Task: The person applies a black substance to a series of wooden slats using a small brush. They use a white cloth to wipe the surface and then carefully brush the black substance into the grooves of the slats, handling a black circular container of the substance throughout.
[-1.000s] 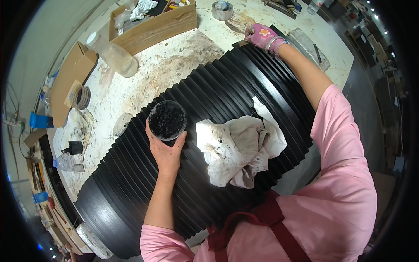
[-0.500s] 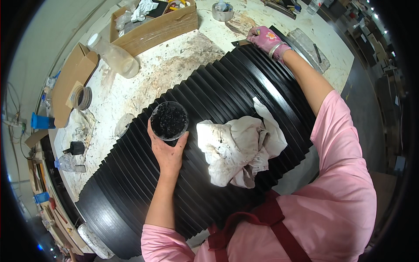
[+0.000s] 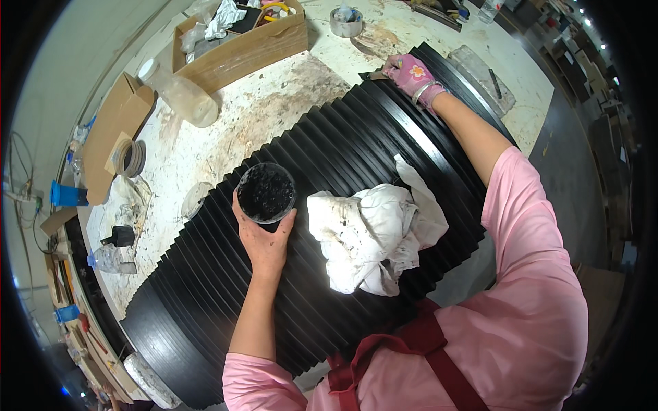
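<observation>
A large black ribbed tube (image 3: pixel 329 151), bellows-like, lies slantwise across the table in front of me. My bare left hand (image 3: pixel 264 240) is closed round a clear plastic cup (image 3: pixel 267 193) of lumpy black paste, held over the tube's middle. At the tube's far right end, my right hand (image 3: pixel 411 74), in a pink flowered glove, is closed on a flat scraper (image 3: pixel 374 75); its blade points left, by the tube's far edge. The fingers hide its handle. A crumpled white cloth (image 3: pixel 377 236) with black specks rests on the ribs between my arms.
Beyond the tube, the stained white table (image 3: pixel 274 89) holds a cardboard box (image 3: pixel 243 58) of odds and ends, a cloudy plastic bottle (image 3: pixel 181 96) and a tape roll (image 3: pixel 346 24). To the left are a ringed coil (image 3: pixel 130 159) and a black brush-like piece (image 3: pixel 120 236). A grey slab (image 3: pixel 483 82) lies far right.
My gloved right hand has shifted slightly left and nearer with the scraper, and more of the tube's right end shows. My left hand still holds the cup over the same place.
</observation>
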{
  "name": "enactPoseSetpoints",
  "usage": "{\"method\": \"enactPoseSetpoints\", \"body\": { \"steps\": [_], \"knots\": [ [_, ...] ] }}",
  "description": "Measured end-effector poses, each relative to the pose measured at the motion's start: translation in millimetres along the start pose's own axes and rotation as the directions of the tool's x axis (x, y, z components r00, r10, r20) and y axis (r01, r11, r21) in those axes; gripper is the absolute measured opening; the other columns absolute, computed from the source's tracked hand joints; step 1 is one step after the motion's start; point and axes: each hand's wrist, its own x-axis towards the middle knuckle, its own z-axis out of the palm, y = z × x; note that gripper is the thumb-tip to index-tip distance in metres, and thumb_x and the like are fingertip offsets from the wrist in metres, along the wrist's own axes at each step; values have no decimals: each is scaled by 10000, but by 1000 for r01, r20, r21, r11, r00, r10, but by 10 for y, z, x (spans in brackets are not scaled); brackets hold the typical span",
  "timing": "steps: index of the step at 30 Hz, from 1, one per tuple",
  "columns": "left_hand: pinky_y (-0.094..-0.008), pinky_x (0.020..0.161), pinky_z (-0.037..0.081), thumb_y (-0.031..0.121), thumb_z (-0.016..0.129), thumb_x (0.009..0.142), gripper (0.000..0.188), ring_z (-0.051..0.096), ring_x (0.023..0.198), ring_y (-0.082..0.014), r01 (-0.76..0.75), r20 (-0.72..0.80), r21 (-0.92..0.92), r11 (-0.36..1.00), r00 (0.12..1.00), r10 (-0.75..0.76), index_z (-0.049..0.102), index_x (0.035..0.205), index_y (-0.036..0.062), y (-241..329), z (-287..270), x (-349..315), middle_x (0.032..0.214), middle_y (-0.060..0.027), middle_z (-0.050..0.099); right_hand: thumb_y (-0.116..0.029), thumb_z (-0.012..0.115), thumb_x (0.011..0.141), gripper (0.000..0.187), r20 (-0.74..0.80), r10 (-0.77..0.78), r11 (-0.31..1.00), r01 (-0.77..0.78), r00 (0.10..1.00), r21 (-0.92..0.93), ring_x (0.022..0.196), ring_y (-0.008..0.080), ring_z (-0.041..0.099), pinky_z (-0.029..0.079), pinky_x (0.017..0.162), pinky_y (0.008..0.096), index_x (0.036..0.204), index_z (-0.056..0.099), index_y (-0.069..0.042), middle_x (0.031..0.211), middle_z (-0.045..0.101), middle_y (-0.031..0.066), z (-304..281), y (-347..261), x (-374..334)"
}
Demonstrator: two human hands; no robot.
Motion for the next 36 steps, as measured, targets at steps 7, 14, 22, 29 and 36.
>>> {"method": "enactPoseSetpoints", "body": {
  "steps": [7, 14, 22, 29, 36],
  "knots": [
    [-387, 1043, 397, 252, 831, 688, 964, 518, 1210, -322, 21, 5, -24, 999, 1000, -21, 277, 1429, -23, 41, 3, -4, 1329, -208, 475, -260, 637, 874, 193, -45, 20, 996, -16, 999, 84, 891, 354, 645, 499, 804, 412, 948, 697, -92, 901, 679, 183, 42, 7, -57],
    [-385, 1041, 396, 254, 835, 688, 968, 519, 1209, -321, 3, -2, -29, 1000, 1000, -3, 278, 1431, -18, -32, -2, -14, 1328, -207, 478, -255, 643, 864, 184, -95, 99, 989, -87, 991, 122, 887, 345, 650, 501, 805, 399, 933, 694, -92, 880, 680, 175, 77, -91, -107],
    [-362, 1044, 378, 140, 819, 715, 919, 517, 1196, -289, 0, -35, -185, 983, 999, -7, 278, 1438, -35, -46, 9, -38, 1316, -198, 505, -229, 569, 884, 217, -329, -97, 982, 145, 939, 123, 806, 357, 650, 510, 759, 420, 972, 667, -56, 828, 667, 180, 211, -167, -152],
    [-382, 1093, 310, 212, 760, 789, 834, 446, 1265, -316, -31, -16, 7, 999, 999, 31, 290, 1433, -34, 29, 47, -25, 1375, -226, 438, -171, 560, 955, 268, 13, -221, 678, 144, 975, 721, 709, 70, 563, 487, 635, 223, 1194, 600, -55, 825, 621, -1, -355, -1127, -1128],
    [-385, 1077, 324, 204, 703, 872, 768, 470, 1226, -303, -86, -58, -16, 996, 995, 85, 256, 1426, -84, -189, 60, -41, 1363, -244, 447, -157, 542, 914, 209, -192, -354, 640, 387, 915, 664, 766, 363, 659, 510, 681, 419, 1085, 600, -52, 804, 656, 199, -453, -1401, -1786]
  ]
}}
